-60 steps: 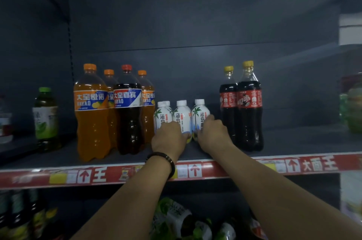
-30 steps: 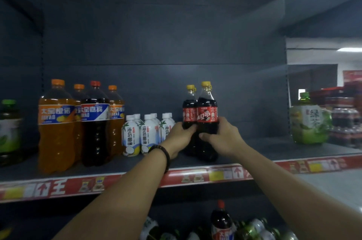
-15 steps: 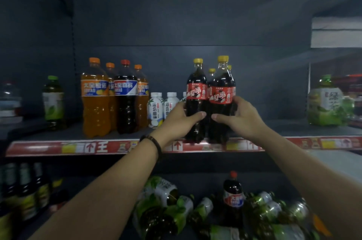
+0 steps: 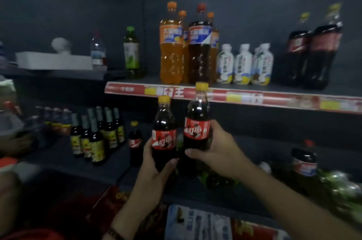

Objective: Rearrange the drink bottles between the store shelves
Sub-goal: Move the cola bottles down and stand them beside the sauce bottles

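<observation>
The left hand [image 4: 154,163] grips the left cola bottle [image 4: 164,138] round its lower body, thumb lying under the red label. The right hand [image 4: 217,153] grips the right cola bottle [image 4: 196,126] just beside it, held slightly higher. Both bottles stand upright, yellow-capped and full of dark drink, with white characters on red (too blurred to read surely). Above the hands, the upper shelf's red price strip [image 4: 274,100] shows a large "王". On that shelf stand orange soda bottles [image 4: 171,49], a dark soda [image 4: 199,49] labelled blue and white, small white bottles [image 4: 242,64] and, up right of the right hand, two more colas [image 4: 313,53].
</observation>
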{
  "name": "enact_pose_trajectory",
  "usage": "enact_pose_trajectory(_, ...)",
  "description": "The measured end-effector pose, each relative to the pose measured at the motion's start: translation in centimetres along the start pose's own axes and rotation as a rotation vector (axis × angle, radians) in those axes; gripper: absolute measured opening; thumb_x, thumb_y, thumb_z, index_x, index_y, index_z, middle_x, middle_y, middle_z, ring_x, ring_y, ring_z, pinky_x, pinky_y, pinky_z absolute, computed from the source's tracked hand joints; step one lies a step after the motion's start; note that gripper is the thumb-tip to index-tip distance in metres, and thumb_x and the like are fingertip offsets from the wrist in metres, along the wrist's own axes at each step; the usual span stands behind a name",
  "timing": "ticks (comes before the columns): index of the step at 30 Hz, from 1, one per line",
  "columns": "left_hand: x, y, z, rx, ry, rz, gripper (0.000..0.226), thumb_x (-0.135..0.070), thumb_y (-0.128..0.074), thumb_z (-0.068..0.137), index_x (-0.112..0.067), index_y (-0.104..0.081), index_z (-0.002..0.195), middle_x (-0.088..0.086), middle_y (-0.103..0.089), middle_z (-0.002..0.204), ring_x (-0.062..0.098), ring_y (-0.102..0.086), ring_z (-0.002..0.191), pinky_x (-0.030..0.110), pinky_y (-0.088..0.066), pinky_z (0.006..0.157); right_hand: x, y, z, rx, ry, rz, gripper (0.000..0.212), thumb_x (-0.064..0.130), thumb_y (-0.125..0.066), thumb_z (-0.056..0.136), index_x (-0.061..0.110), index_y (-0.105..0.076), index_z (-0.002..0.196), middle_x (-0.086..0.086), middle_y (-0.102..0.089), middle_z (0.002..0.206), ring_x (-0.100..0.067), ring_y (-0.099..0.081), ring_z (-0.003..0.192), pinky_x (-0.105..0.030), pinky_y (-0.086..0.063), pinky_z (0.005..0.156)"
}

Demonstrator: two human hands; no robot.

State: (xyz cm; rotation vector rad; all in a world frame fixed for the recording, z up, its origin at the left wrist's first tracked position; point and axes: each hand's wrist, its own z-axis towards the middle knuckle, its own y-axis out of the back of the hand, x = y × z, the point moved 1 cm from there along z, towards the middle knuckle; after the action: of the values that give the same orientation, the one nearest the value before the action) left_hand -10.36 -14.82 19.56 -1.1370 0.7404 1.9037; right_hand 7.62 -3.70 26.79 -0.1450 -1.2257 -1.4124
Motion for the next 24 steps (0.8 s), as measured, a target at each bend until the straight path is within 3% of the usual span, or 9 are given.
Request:
enact_pose_trajectory(3,6.0,2.4,-0.6,-0.093,0.089,0.004,0.071,-0.053,-0.050,0.099,-0.047,-0.015,0.162,-0.029,-0.048,0.148,-0.010,-0.051,0.135,0.012,-0.045,0.103,-3.5,-7.3,0.2,0.025,-0.050,0.048,0.078,0.033,-0.097,0.071,0.027,-0.046,0.130,0.018,-0.068,0.116,0.003,-0.066,0.109,-0.011,-0.052,0.089)
enact_pose_trajectory(5,9.6,3.9,0.0,-0.108,0.131,0.005,0.066,-0.050,-0.041,0.106,-0.047,-0.010,0.164,-0.026,-0.042,0.156,-0.010,-0.044,0.141,0.010,-0.039,0.108,-6.1,-11.9,1.0,0.067,-0.128,0.097,0.083,0.027,-0.096,0.075,0.026,-0.041,0.137,0.019,-0.065,0.124,0.000,-0.064,0.117,-0.016,-0.053,0.097)
enact_pose_trajectory(7,13.3,5.3,1.8,-0.132,0.143,0.040,0.066,-0.042,-0.044,0.110,-0.046,-0.008,0.165,-0.016,-0.037,0.164,0.001,-0.042,0.147,0.021,-0.036,0.116,-8.6,-16.3,2.3,0.066,-0.200,0.107,0.094,0.031,-0.095,0.075,0.028,-0.033,0.146,0.015,-0.063,0.131,-0.007,-0.063,0.123,-0.027,-0.055,0.102)
enact_pose_trajectory(11,20.1,7.5,6.2,-0.246,0.093,0.130,0.071,-0.016,-0.059,0.108,-0.034,-0.023,0.166,-0.007,-0.043,0.162,0.012,-0.044,0.150,0.047,-0.040,0.125,-11.9,-23.2,6.0,-0.051,-0.293,0.078,0.094,0.031,-0.097,0.072,0.023,-0.037,0.144,0.006,-0.067,0.132,-0.016,-0.066,0.122,-0.025,-0.055,0.092)
enact_pose_trajectory(13,23.0,8.3,7.8,-0.317,0.084,0.148,0.072,-0.009,-0.066,0.103,-0.030,-0.032,0.164,-0.005,-0.047,0.159,0.015,-0.046,0.149,0.054,-0.041,0.124,-13.0,-26.0,8.0,-0.081,-0.297,0.046,0.101,0.035,-0.097,0.071,0.021,-0.033,0.148,-0.001,-0.067,0.138,-0.022,-0.066,0.125,-0.037,-0.058,0.099)
enact_pose_trajectory(16,25.4,9.4,9.7,-0.381,0.049,0.176,0.071,-0.008,-0.072,0.099,-0.026,-0.039,0.160,-0.002,-0.052,0.154,0.017,-0.050,0.145,0.055,-0.044,0.120,-14.1,-29.1,10.7,-0.111,-0.301,-0.023,0.092,0.036,-0.097,0.071,0.024,-0.037,0.139,-0.004,-0.066,0.137,-0.028,-0.066,0.125,-0.041,-0.058,0.099)
enact_pose_trajectory(19,26.7,10.2,10.6,-0.374,0.031,0.182,0.071,-0.008,-0.071,0.100,-0.025,-0.038,0.161,-0.003,-0.052,0.154,0.015,-0.050,0.145,0.051,-0.044,0.121,-14.7,-31.0,12.7,-0.143,-0.297,-0.021,0.081,0.033,-0.095,0.073,0.023,-0.041,0.132,-0.003,-0.067,0.132,-0.027,-0.067,0.119,-0.031,-0.054,0.090)
enact_pose_trajectory(24,27.8,10.8,11.3,-0.303,0.024,0.194,0.065,-0.013,-0.061,0.108,-0.026,-0.030,0.164,-0.008,-0.048,0.159,0.007,-0.047,0.147,0.041,-0.043,0.123,-15.8,-31.9,14.4,-0.103,-0.260,0.011,0.076,0.031,-0.092,0.079,0.026,-0.041,0.136,0.008,-0.064,0.124,-0.019,-0.063,0.117,-0.033,-0.053,0.099)
